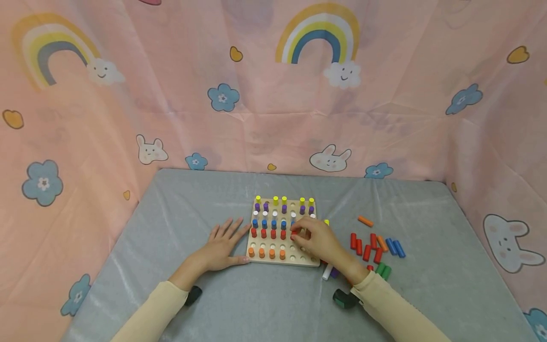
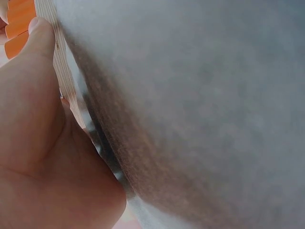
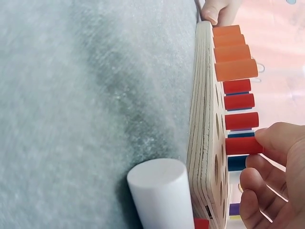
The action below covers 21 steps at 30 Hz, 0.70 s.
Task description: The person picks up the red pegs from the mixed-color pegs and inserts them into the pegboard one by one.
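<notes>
A wooden pegboard point(image 1: 267, 260) lies on the table, with rows of yellow, purple, white, blue, red and orange pegs standing in its holes. My right hand point(image 1: 318, 241) is over the board's right part, pinching a red peg point(image 3: 240, 145) at the end of the red row. That peg stands upright at the board's face. My left hand point(image 1: 220, 248) lies spread on the cloth at the board's left side. Its thumb point(image 2: 40, 36) touches the board's edge near the orange pegs point(image 3: 236, 70).
Loose red pegs point(image 1: 367, 252), blue pegs point(image 1: 399, 248), green pegs point(image 1: 386, 272) and an orange peg point(image 1: 365, 221) lie to the right. A white peg point(image 3: 161, 195) lies close to the board's near right corner. Grey cloth point(image 1: 171, 209) covers the table; a printed pink curtain point(image 1: 265, 133) hangs behind.
</notes>
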Motion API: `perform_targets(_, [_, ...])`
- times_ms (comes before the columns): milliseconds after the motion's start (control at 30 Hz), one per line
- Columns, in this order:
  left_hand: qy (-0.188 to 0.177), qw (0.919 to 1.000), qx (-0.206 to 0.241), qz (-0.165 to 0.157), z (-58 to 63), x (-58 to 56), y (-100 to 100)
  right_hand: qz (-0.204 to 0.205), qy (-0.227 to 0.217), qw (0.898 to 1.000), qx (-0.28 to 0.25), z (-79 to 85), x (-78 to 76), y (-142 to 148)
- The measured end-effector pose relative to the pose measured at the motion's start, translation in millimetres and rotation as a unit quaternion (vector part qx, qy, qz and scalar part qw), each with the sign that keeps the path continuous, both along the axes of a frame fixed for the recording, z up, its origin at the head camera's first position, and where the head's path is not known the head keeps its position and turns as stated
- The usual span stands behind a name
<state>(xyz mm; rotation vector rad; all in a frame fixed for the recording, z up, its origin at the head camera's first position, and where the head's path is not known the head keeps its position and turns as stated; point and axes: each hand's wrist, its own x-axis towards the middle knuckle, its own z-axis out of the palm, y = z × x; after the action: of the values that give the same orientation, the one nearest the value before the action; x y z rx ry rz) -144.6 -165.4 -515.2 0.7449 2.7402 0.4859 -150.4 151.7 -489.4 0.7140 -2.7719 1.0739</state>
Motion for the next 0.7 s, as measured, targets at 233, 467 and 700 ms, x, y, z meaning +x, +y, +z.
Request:
perform_targets(233, [-0.011, 0.9999, 0.001, -0.002, 12.4, 3.6, 3, 0.001, 0.004, 1.0, -0.01, 0.8, 1.6, 2])
perform_targets(467, [-0.003, 1.0, 0.0, 0.0, 9.4, 2.9, 3, -0.005, 0.005, 0.999, -0.037, 6.9, 6.0, 12])
perform_targets(700, [-0.014, 0.9998, -0.013, 0.0, 16.1, 3.9, 5, -0.032, -0.021, 0.999, -0.023, 11.9, 11.0, 33])
